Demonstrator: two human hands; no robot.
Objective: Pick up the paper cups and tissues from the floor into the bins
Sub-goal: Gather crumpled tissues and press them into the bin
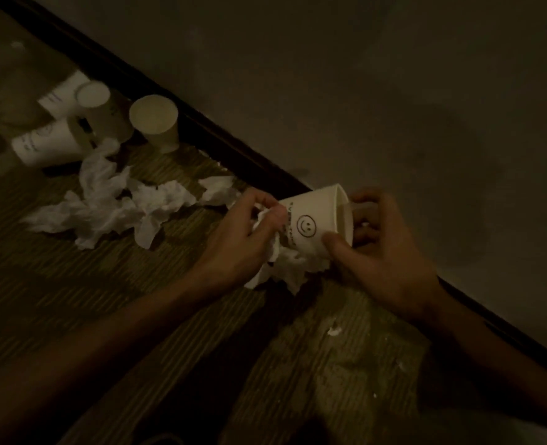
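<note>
Gathering cup (310, 223) and tissue (285, 264) low beside baseboard (233, 149).

Curling right hand (391, 264) round cup rim, pressing thumb on outer wall, hooking fingers inside mouth; likely keeping cup tipped sideways for one-handed carrying. Pinching crumpled tissue in left hand (240, 239) just left of that grip, against cup base; probably bunching both for one trip. Trailing tissue tail down toward carpet (137, 300); touching or not, cannot tell. Working just in front of baseboard and wall (394, 91), so finding open room only toward body and upward. Leaving loose tissues (105, 203) further left of left grip, more cups (105, 117) beyond those, near baseboard. Seeing no bins.
</note>
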